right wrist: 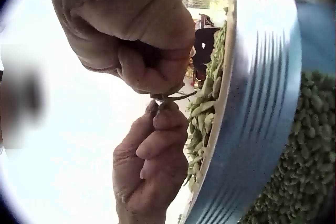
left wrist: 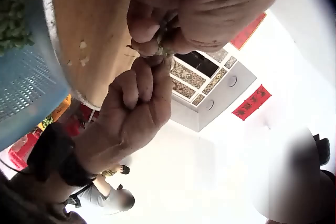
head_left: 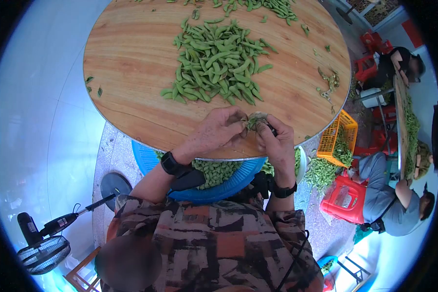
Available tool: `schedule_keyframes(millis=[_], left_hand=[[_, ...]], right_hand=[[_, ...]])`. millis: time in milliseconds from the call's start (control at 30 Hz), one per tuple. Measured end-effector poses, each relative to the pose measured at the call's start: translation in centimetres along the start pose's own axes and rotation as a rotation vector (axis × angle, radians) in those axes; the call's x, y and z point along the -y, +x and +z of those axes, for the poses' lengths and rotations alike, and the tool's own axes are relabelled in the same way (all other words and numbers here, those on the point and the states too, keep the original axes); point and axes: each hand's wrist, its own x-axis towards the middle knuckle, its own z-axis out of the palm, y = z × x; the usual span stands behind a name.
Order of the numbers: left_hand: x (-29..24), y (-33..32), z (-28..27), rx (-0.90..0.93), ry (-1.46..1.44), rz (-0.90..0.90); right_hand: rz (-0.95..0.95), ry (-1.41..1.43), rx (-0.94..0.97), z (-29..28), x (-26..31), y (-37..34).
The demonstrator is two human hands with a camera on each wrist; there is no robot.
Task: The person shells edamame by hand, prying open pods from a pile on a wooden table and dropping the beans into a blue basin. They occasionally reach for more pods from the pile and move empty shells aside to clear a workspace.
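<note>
Pale wood grain covers the round surface [head_left: 126, 87], whose near edge runs just in front of the person's patterned shirt [head_left: 219, 228]. Over that edge, a small green soybean sprig [head_left: 251, 122] is held between the two hands. Fingertips hide most of it, so its full long axis cannot be told; in the right wrist view a thin, slightly curved stem [right wrist: 181, 97] juts out sideways, across the line joining the hands, its free tip towards the heaped pods. The left hand [head_left: 219, 127] pinches the sprig between thumb and finger; the right hand [head_left: 277, 138] pinches it from the other side, the two sets of fingertips close together.

Just beyond the hands lies a heap of green soybean pods [head_left: 219, 63], pointing every which way. Dry-looking plant scraps [head_left: 331, 82] lie on the right part of the surface. Below the near edge, a blue basin [head_left: 204, 196] contains shelled green soybeans [head_left: 219, 174]. Farther right are a yellow crate [head_left: 327, 141] and a red stool [head_left: 332, 195], near a seated person in grey [head_left: 390, 209]. On the left stands a black fan [head_left: 44, 255].
</note>
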Motion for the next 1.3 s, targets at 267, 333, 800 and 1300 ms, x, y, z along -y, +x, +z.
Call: schedule_keyframes(millis=[267, 333, 800, 1300], left_hand=[[-0.9, -2.5, -1.0, -0.009, 0.068, 0.004], [-0.8, -4.2, -2.4, 0.269, 0.394, 0.096], [-3.1, 4.8, -1.5, -0.273, 1.51, 0.737], [-1.5, 0.2, -0.9, -0.21, 0.591, 0.351]], right_hand=[[-0.097, 0.038, -0.087, -2.2, 0.2, -0.6], [-0.101, 0.04, -0.112, -3.1, 0.6, -1.4], [-0.193, -0.778, -0.091, -9.2, 3.2, -5.4], [0.021, 0.046, 0.069, -0.3, 1.0, 0.6]])
